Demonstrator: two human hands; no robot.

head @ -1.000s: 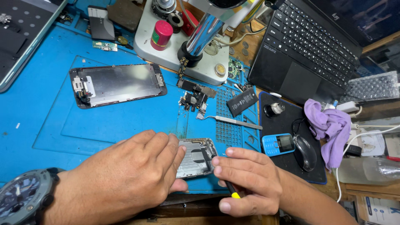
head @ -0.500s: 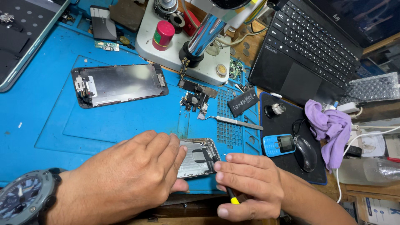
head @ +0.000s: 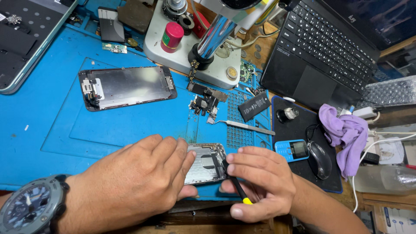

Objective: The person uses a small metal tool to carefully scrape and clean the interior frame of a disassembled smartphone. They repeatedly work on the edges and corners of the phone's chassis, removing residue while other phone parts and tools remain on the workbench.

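Holding the opened phone body [head: 204, 164] flat on the blue mat [head: 52, 130] at the near edge of the desk, the left hand [head: 138, 182] lies over its left part with fingers pressed together and the thumb tucked under the near edge. The right hand [head: 258, 182] pinches a thin black screwdriver [head: 234, 184] with a yellow end, its tip set down at the right end of the phone body, fingers curled close around the shaft.

Judging by what lies about, the teardown looks well along. The screen [head: 125, 86] is already off and rests face down farther up the mat, well apart from the body. A cluster of small parts [head: 203, 104] sits between the screen and the grid area of the mat, and a small black battery [head: 255, 106] lies just beside them, with tweezers [head: 245, 126] near. Inside the body, bare metal plate shows, so much appears removed, though how many screws or parts remain I cannot tell, as the hands hide most of it.

What seems left is work at the right end of the body, where the tip sits. Whether parts are coming out or going back in cannot be read from this view.
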